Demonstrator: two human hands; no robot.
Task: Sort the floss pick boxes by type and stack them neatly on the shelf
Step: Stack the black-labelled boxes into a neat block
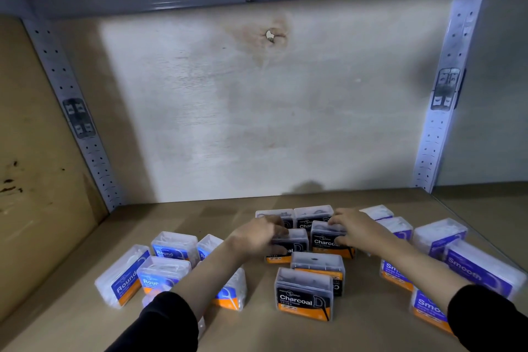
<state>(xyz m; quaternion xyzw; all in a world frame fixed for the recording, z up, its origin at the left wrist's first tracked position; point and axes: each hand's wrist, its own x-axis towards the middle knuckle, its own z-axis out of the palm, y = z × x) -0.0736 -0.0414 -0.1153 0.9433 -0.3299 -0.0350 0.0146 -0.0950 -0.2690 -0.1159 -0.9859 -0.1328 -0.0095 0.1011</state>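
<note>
Right, from my feed the widest thing is the brown shelf (285,334) the boxes sit on, with a pale, stained back panel (257,123) rising behind it and perforated grey metal uprights (437,128) at the corners.

Three clusters of clear-lidded boxes lie across the shelf. The purple Smooth boxes (480,268) are on the right, the blue Round boxes (125,277) on the left, and the black Charcoal boxes (304,294) between them.

Both hands reach into the centre cluster. I see the left hand (257,234) on the left Charcoal box (294,244). Its fingers (275,223) drape over the box's top left edge. They are blurred, so I cannot tell whether they clamp it or only rest there. The right hand (353,226) holds the right Charcoal box (323,243), which touches the left one. Fingers lie spread over its lid and the thumb (341,240) presses on the front face. Two more Charcoal boxes stand behind these and two in front.

Each label carries its type name in white, "Round", "Charcoal" or "Smooth", above an orange strip. Smaller print beneath is too fine for me to read.
</note>
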